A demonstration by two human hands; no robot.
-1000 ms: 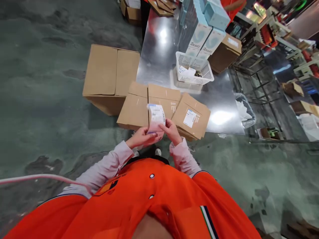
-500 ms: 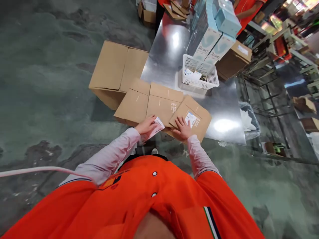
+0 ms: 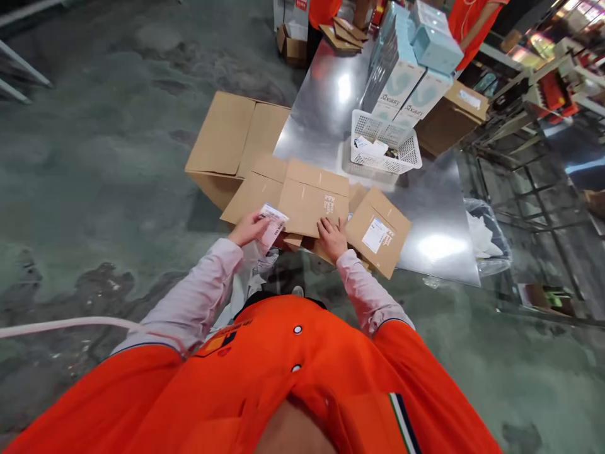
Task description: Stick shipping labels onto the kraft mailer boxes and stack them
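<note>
My left hand (image 3: 246,230) is closed on a sheet of white printed shipping labels (image 3: 273,226), held over the near edge of the cardboard. My right hand (image 3: 332,238) lies with fingers apart on the lower right corner of a flat brown cardboard mailer (image 3: 307,197) bearing white print. To its right rests another mailer (image 3: 393,221) with a white label (image 3: 375,234) stuck on it. A further flat brown mailer (image 3: 258,189) lies to the left, partly covered. More cardboard shows underneath, mostly hidden.
A large cardboard box (image 3: 222,132) stands left of the metal table (image 3: 312,120). On the table are a white plastic basket (image 3: 385,162) with papers and stacked light-blue boxes (image 3: 401,75). A clear plastic bag (image 3: 486,236) hangs at the right. Two people in orange stand beyond.
My right hand has left the labelled mailer, now shifted right and turned, and moved left onto the middle mailer. My left hand has moved left with the labels. The view has shifted slightly.
</note>
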